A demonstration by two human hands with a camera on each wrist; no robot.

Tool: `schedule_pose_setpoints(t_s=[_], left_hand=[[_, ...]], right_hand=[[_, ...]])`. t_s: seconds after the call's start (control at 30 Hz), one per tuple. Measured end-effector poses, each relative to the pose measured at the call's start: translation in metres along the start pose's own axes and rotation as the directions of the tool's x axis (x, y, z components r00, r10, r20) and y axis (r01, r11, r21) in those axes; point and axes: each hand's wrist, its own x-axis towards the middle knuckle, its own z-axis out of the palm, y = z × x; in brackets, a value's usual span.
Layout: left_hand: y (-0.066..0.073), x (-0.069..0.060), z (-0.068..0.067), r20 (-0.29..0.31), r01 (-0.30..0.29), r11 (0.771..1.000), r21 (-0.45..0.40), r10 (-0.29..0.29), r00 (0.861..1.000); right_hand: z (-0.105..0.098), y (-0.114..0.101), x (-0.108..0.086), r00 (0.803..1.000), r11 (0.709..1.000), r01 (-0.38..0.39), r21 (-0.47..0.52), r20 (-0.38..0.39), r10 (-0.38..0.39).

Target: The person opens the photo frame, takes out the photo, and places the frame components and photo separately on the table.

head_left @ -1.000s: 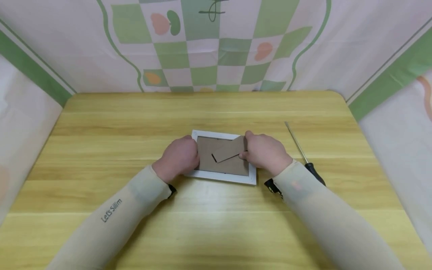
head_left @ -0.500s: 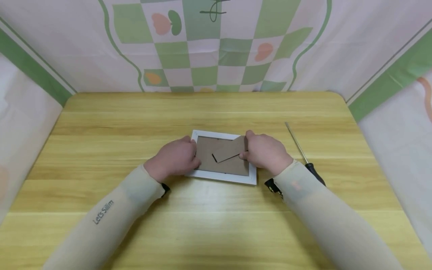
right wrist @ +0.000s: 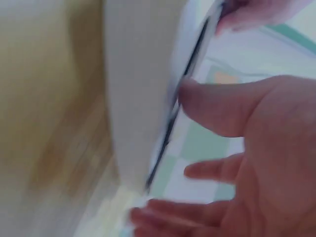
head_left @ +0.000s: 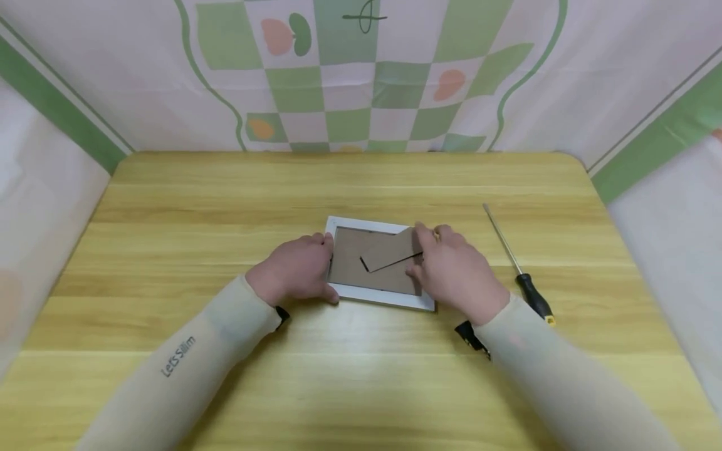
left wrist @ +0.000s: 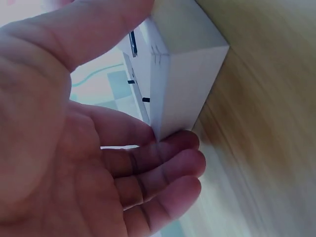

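A white picture frame lies face down on the table, its brown backing board showing. On the board is a brown stand flap with a dark slit along its edge. My left hand holds the frame's left end, thumb at the near corner and fingers at the far side. In the left wrist view the frame's white edge sits between thumb and fingers. At the right end, my right hand touches the board with its thumb, the other fingers spread loosely, as the blurred right wrist view shows.
A screwdriver with a black handle lies on the wooden table right of the frame, partly beside my right forearm. A patterned cloth hangs behind the table's back edge.
My left thumb has shifted from the backing board to the frame's near edge. My right hand has loosened and moved slightly right and nearer. The screwdriver handle shows more fully.
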Motion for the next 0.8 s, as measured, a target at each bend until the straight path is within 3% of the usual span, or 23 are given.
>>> schedule_pose_setpoints(t_s=[0.1, 0.2, 0.33, 0.6, 0.8], left_hand=[[0.002, -0.001, -0.001, 0.012, 0.016, 1.0, 0.003, -0.016, 1.0], [0.003, -0.002, -0.003, 0.022, 0.018, 1.0, 0.001, -0.018, 1.0], [0.004, -0.002, -0.004, 0.021, 0.015, 1.0, 0.003, -0.015, 1.0], [0.009, -0.005, 0.0, 0.025, 0.022, 1.0, 0.011, -0.022, 0.999], [0.001, -0.011, 0.001, 0.02, -0.047, 0.998, -0.035, 0.047, 0.999]], right_hand=[[0.003, -0.013, -0.011, 0.979, 0.981, 0.188, -0.047, -0.069, -0.191], [0.005, -0.027, -0.02, 0.961, 0.959, 0.273, -0.074, -0.028, -0.276], [0.011, -0.038, -0.026, 0.966, 0.96, 0.256, -0.111, 0.015, -0.256], [0.016, -0.037, -0.03, 0.956, 0.95, 0.286, -0.125, -0.023, -0.291], [0.014, -0.033, -0.032, 0.95, 0.946, 0.313, -0.081, 0.02, -0.312]])
